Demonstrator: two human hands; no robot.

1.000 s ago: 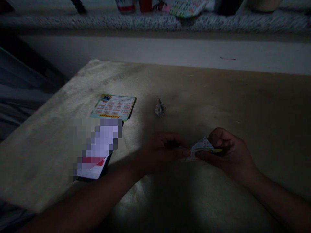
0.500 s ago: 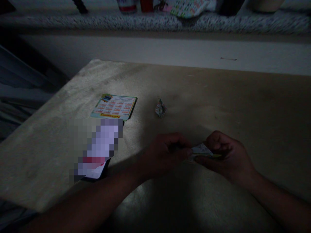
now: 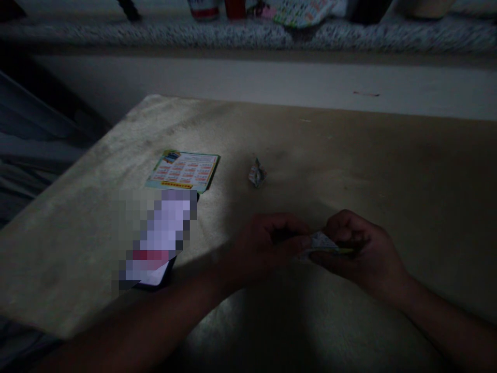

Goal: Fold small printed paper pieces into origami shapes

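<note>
Between my two hands is a small piece of folded printed paper, pale with a yellow-green strip at its right end. My left hand pinches its left side with thumb and fingers. From the right, my right hand grips the paper, thumb below and curled fingers above. A small folded paper shape with similar print stands on the table beyond my hands. The light is dim, so the folds are hard to make out.
A printed calendar card lies on the table at the left. Just below it is a phone with a blurred screen, close to my left forearm. Behind the table, a speckled stone ledge carries containers and a patterned packet.
My right fingers have shifted slightly left over the paper, and its visible part has tilted a little. The other things lie where they were.
</note>
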